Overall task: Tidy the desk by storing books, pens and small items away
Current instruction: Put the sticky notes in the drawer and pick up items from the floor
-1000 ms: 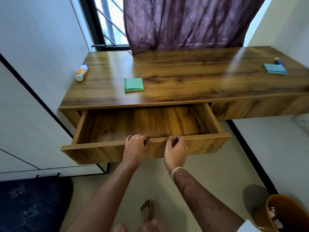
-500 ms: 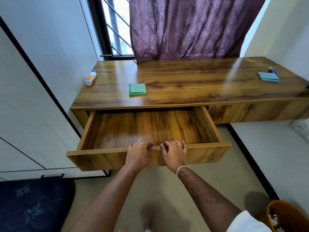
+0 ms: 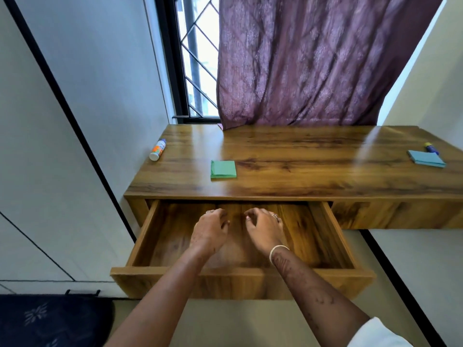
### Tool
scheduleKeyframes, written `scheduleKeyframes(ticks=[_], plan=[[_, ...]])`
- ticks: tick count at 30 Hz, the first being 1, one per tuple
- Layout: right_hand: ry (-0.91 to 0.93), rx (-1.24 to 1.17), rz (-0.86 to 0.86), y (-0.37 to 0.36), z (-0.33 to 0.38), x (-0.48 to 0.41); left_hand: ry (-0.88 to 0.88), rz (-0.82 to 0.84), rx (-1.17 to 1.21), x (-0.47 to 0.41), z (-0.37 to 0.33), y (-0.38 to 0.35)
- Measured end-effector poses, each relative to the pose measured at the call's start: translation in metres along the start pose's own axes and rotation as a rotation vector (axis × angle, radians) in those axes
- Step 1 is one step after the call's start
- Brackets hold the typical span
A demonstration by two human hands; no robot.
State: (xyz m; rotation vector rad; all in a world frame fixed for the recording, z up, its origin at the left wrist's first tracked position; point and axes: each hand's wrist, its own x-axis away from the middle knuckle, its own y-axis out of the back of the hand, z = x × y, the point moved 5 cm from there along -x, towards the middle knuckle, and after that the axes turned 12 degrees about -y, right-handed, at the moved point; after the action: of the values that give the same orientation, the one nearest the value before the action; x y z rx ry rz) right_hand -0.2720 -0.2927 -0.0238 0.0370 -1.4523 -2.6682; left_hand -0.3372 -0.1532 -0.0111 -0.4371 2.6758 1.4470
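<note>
The wooden desk (image 3: 300, 156) has its left drawer (image 3: 240, 279) pulled out, with nothing lying inside. My left hand (image 3: 209, 231) and my right hand (image 3: 264, 230) hover side by side over the drawer's inside, fingers loosely curled, holding nothing. On the desk top lie a green pad of notes (image 3: 223, 169) left of centre, a small white bottle with an orange label (image 3: 157, 149) on its side at the far left, a blue pad (image 3: 426, 158) at the right, and a small blue and yellow item (image 3: 431, 148) just behind that blue pad.
A purple curtain (image 3: 313, 61) hangs behind the desk beside a barred window (image 3: 198, 56). White wardrobe panels (image 3: 50, 159) stand at the left. A dark patterned mat (image 3: 50, 319) lies on the floor at lower left.
Both hands have let go of the drawer's front edge and moved forward over its inside. The drawer stands further out, and the view has tilted up.
</note>
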Motion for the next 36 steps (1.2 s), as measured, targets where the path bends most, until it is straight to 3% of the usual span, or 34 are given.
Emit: scheduleKeyframes(ticks=[11,18,21,27,32,36], plan=[[-0.07,-0.027,0.069,-0.027,0.07,-0.141,0.162,0.02,0.118,-0.148,0.061,0.014],[-0.153,-0.027,0.122,-0.057,0.082,-0.186,0.26,0.225,-0.09,-0.201,0.096,-0.009],[-0.164,-0.068,0.115,-0.067,0.084,-0.195,0.239,0.185,-0.054,-0.209,0.096,-0.016],[-0.233,-0.388,0.028,-0.059,0.071,-0.195,0.281,-0.11,0.177,-0.213,0.089,-0.012],[-0.318,-0.708,0.031,-0.042,0.047,-0.176,0.274,-0.171,0.513,-0.196,0.061,-0.015],[-0.422,-0.917,0.042,-0.018,0.014,-0.144,0.373,-0.169,0.777,-0.163,0.029,-0.026]])
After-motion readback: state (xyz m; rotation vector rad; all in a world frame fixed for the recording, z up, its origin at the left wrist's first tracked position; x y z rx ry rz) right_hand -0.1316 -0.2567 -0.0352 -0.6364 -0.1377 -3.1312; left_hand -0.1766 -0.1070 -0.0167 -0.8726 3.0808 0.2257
